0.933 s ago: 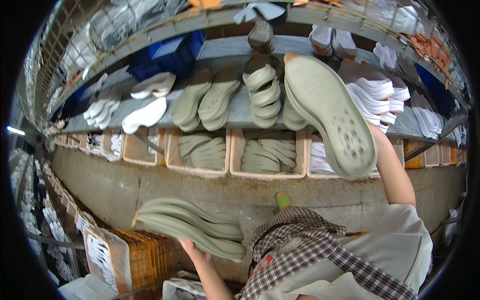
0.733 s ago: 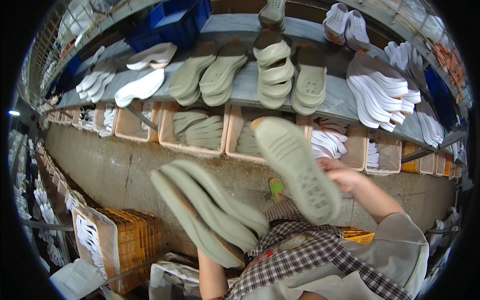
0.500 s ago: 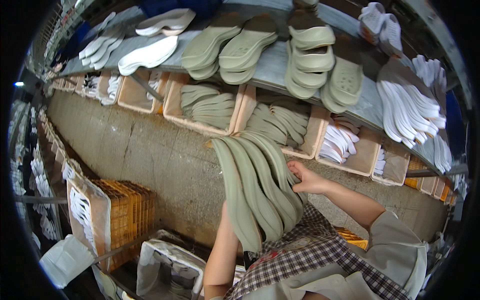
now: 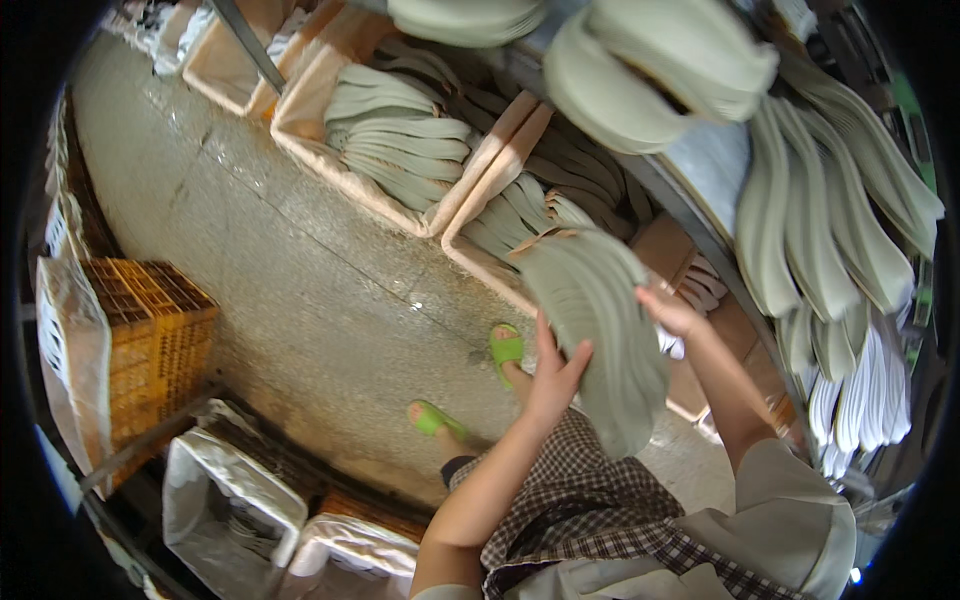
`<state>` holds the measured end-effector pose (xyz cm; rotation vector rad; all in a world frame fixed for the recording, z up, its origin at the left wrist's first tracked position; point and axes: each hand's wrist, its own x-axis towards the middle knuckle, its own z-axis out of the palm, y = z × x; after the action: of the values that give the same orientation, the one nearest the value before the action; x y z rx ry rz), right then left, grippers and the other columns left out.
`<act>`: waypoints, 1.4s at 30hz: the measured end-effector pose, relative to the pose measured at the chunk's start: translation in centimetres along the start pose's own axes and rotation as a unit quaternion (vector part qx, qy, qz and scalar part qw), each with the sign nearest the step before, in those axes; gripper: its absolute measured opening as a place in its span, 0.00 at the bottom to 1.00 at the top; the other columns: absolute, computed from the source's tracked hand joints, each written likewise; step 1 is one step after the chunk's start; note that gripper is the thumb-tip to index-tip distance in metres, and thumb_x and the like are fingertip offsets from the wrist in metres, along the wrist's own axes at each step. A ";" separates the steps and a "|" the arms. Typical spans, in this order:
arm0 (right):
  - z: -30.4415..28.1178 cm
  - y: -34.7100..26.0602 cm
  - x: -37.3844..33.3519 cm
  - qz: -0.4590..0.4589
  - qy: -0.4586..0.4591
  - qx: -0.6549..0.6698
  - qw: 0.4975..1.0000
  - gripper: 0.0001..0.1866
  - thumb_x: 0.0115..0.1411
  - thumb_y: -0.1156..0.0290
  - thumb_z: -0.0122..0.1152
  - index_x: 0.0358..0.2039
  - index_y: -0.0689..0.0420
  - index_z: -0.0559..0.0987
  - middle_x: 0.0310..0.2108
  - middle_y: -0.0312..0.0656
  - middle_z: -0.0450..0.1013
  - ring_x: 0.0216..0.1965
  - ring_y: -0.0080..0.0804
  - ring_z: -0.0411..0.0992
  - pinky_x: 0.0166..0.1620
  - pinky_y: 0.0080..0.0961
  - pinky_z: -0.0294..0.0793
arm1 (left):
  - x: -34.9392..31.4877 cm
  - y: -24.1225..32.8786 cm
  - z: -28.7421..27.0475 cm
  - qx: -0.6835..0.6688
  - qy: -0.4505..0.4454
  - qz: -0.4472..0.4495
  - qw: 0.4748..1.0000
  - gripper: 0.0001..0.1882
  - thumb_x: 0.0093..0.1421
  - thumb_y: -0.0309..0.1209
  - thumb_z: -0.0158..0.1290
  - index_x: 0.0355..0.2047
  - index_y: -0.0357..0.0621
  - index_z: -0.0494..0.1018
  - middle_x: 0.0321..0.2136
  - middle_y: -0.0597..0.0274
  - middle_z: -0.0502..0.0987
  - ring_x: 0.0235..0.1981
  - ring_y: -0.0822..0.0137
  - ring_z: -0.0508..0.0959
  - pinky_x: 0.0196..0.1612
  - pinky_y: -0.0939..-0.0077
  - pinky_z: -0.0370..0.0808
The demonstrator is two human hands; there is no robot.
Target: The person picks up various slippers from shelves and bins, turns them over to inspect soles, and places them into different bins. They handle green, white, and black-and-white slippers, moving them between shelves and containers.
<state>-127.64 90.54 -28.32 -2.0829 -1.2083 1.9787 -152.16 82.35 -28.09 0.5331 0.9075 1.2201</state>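
Between my two hands is a fanned bundle of grey-green shoe soles (image 4: 598, 325), held above the floor in front of my checked apron. My left hand (image 4: 558, 378) presses on its left side, thumb spread along the outer sole. At the upper right edge, the fingers of my right hand (image 4: 670, 310) grip the bundle. Part of each hand's fingers is hidden by the soles. Just beyond the bundle stands a lined bin (image 4: 475, 262) of similar soles, and to its left is another pile of green soles (image 4: 400, 140) in a bin.
A metal shelf (image 4: 700, 180) along the right carries more green soles (image 4: 820, 220) and white soles (image 4: 865, 390). An orange crate (image 4: 165, 350) stands at the left, with a white-lined bin (image 4: 180, 500) below it. Green slippers (image 4: 507, 345) are on my feet.
The view has shifted, so shelf and bins sit higher and further right. My left hand, earlier hidden behind the soles, now shows at their left side. The fanned bundle looks more closely gathered.
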 end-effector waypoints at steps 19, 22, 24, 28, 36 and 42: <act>1.8 2.4 18.9 -0.018 0.101 -0.559 0.823 0.68 0.37 0.34 0.66 0.65 0.57 0.37 0.65 0.49 0.46 0.66 0.47 0.44 0.61 0.57 0.41 | 1.8 -12.5 -6.1 0.538 -0.038 0.177 0.823 0.14 0.48 0.30 0.55 0.38 0.46 0.73 0.35 0.56 0.75 0.38 0.57 0.75 0.42 0.56 0.68; 2.4 1.6 19.1 -0.013 0.105 -0.579 0.808 0.69 0.36 0.35 0.67 0.66 0.57 0.36 0.65 0.49 0.46 0.65 0.47 0.44 0.61 0.57 0.43 | 5.6 -17.0 -2.6 0.532 -0.196 0.128 0.814 0.11 0.51 0.34 0.53 0.35 0.48 0.73 0.29 0.61 0.74 0.34 0.60 0.76 0.37 0.62 0.72; 2.5 1.3 19.3 -0.024 0.102 -0.600 0.793 0.70 0.36 0.35 0.67 0.66 0.58 0.35 0.64 0.49 0.46 0.65 0.48 0.45 0.61 0.56 0.44 | 6.9 -20.1 -0.8 0.573 -0.225 0.134 0.777 0.09 0.52 0.35 0.51 0.34 0.48 0.73 0.26 0.62 0.73 0.33 0.60 0.76 0.35 0.64 0.73; 2.0 2.4 19.0 -0.067 0.108 -0.631 0.765 0.70 0.35 0.37 0.69 0.65 0.60 0.36 0.63 0.49 0.48 0.63 0.48 0.47 0.60 0.55 0.45 | 8.3 -25.2 1.5 0.601 -0.186 0.048 0.776 0.06 0.52 0.34 0.50 0.29 0.49 0.75 0.27 0.62 0.74 0.33 0.61 0.76 0.32 0.66 0.74; 3.3 9.4 20.4 -0.172 0.271 -0.551 0.770 0.71 0.34 0.41 0.71 0.65 0.58 0.34 0.63 0.52 0.46 0.65 0.51 0.42 0.60 0.60 0.42 | 9.4 -27.8 1.3 0.608 -0.250 -0.046 0.752 0.11 0.57 0.35 0.47 0.35 0.45 0.75 0.34 0.60 0.76 0.38 0.62 0.75 0.35 0.64 0.74; 2.5 5.7 19.2 -0.068 0.173 -0.581 0.793 0.68 0.40 0.34 0.63 0.65 0.58 0.33 0.66 0.53 0.41 0.67 0.47 0.40 0.64 0.54 0.40 | 2.4 -17.5 -4.1 0.516 -0.214 0.114 0.822 0.09 0.51 0.30 0.49 0.34 0.43 0.71 0.28 0.58 0.75 0.34 0.57 0.75 0.37 0.60 0.70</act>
<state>-128.98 95.61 -47.79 -2.3724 -2.7505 0.6180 -145.52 79.13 -44.70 1.7543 1.0786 0.6551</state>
